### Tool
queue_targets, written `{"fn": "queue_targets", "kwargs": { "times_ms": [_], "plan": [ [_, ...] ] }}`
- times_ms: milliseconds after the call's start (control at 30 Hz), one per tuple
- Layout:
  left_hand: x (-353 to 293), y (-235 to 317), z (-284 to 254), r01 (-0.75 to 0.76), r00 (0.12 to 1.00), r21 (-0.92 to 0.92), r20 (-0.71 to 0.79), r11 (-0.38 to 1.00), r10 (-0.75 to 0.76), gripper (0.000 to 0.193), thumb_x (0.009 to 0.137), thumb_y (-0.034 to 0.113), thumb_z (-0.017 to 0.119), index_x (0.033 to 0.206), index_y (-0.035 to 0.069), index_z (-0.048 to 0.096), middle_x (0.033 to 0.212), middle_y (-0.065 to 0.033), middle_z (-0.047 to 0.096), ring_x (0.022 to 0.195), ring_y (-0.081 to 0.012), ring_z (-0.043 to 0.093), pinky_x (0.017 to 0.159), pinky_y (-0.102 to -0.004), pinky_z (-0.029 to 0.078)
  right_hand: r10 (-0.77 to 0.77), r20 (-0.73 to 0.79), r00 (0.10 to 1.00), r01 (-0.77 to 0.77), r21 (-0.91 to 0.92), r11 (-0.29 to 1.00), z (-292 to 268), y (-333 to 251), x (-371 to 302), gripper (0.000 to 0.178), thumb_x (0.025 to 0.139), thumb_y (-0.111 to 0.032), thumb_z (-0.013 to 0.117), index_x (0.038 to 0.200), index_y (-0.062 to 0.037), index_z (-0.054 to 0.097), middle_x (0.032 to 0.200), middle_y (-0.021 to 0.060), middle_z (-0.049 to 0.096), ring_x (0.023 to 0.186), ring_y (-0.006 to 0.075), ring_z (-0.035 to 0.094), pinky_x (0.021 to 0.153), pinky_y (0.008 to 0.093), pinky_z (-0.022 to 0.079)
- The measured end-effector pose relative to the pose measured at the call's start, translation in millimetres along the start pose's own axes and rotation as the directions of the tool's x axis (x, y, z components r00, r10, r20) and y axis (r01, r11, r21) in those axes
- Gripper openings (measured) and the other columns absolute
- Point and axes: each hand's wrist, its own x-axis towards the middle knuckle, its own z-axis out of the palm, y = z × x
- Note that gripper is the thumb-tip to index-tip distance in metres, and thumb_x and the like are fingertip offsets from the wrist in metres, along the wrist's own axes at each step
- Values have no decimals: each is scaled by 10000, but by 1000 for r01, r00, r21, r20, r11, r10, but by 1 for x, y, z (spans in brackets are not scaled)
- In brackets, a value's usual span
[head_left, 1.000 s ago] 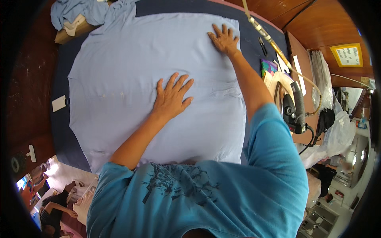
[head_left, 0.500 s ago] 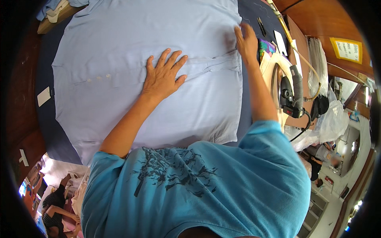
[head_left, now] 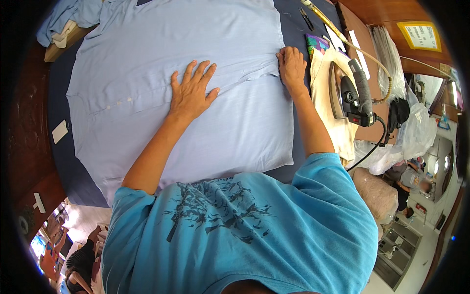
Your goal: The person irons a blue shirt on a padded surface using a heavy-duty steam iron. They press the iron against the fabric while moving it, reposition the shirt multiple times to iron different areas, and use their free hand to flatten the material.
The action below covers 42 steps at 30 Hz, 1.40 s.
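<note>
Pale-blue button shirt (head_left: pixel 230 137) spread across the dark counter (head_left: pixel 59 166)

The left hand (head_left: pixel 190 95) lies flat on it, fingers wide apart. The right hand (head_left: pixel 293 71) curls at its right edge; whether it pinches fabric, I cannot tell. A steam iron (head_left: pixel 361 90) sits farther right.

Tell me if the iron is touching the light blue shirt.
Apart. The head view shows the iron on the cream cloth, right of the light blue shirt, with dark table cover visible between cloth and shirt.
</note>
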Motion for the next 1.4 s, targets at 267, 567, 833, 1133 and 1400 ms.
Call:
{"fn": "queue_targets", "kwargs": {
  "times_ms": [267, 567, 833, 1133, 1400],
  "plan": [
    [-3, -6, 11, -38, 997, 15, -59, 999, 39, 584, 853, 389, 536, 1375, 187, 369, 1427, 3, 314, 1337, -226, 226, 1021, -574, 144, -266, 136, 955, 256, 83, 963, -6, -5, -46, 472, 879, -324, 473, 1339, -228, 426, 1416, 51, 359, 1315, 303, 291, 1052, 542, 189],
    [7, 5, -1, 70, 996, -50, -59, 996, -73, 481, 879, 372, 520, 1309, 163, 459, 1380, -25, 387, 1287, -205, 308, 1003, -583, 169, -152, 271, 950, 166, -27, 986, -5, -1, -51, 553, 881, -359, 373, 1413, -235, 291, 1478, 48, 249, 1366, 323, 184, 1066, 589, 122],
    [79, 41, 12, -88, 985, -87, -156, 992, 73, 176, 878, 256, 554, 1000, 143, 610, 968, 8, 574, 988, -178, 518, 986, -499, 261, -179, 246, 953, 191, -26, 981, -4, -2, -50, 548, 892, -362, 378, 1416, -237, 282, 1474, 48, 253, 1362, 320, 189, 1059, 592, 130],
    [83, 37, 26, -68, 980, -205, -199, 976, 26, 72, 887, 192, 533, 895, 127, 564, 926, 20, 555, 915, -168, 513, 926, -411, 299, -272, 201, 941, 272, 27, 962, -9, 10, -55, 552, 911, -465, 403, 1405, -233, 315, 1474, 49, 259, 1358, 314, 208, 1058, 585, 138],
    [81, 33, 30, -143, 975, -82, -183, 986, 126, 182, 900, 201, 515, 1061, 175, 597, 1015, 33, 539, 971, -154, 497, 984, -452, 261, -280, 275, 920, 296, -18, 955, -21, 19, -60, 541, 913, -513, 373, 1391, -260, 346, 1475, 3, 267, 1365, 278, 209, 1053, 596, 128]
  ]
}}
